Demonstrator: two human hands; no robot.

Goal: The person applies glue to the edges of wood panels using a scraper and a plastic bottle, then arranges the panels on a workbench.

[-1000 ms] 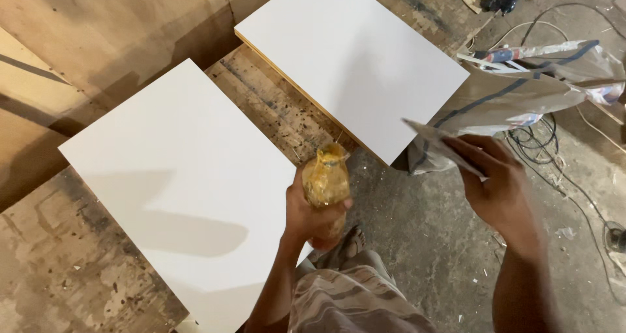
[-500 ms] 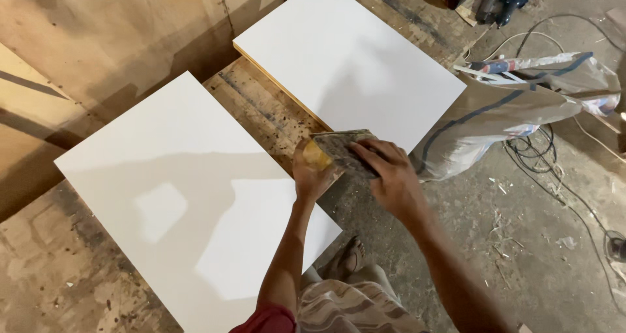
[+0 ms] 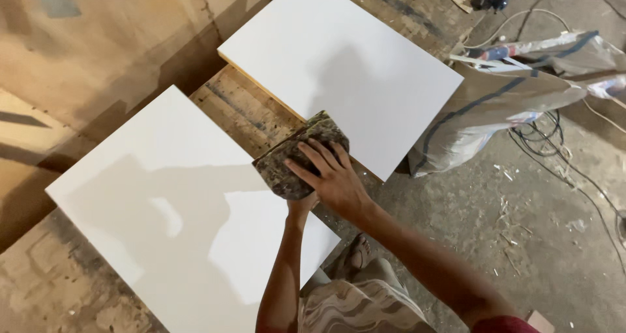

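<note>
Right hand [image 3: 332, 176] presses a mottled brown-grey cloth pad [image 3: 297, 156], left hand [image 3: 301, 206] gripping beneath; grit could scratch the near white rectangular laminate board [image 3: 163, 222] if it slips

So the thing being held is a dark, mottled brown-grey rag or pad [image 3: 297, 154], crumpled and stained, kind of a lumpy rectangle, tilted so one end points up toward the far panel. It's up off the surface, right over the strip of rough wooden bench showing between the two panels. The near white rectangular panel [image 3: 169, 222] lies flat, angled, its right corner just under the rag. The far white rectangular panel [image 3: 339, 66] also lies flat, its near edge showing a yellowish core, right beside the rag.
</note>
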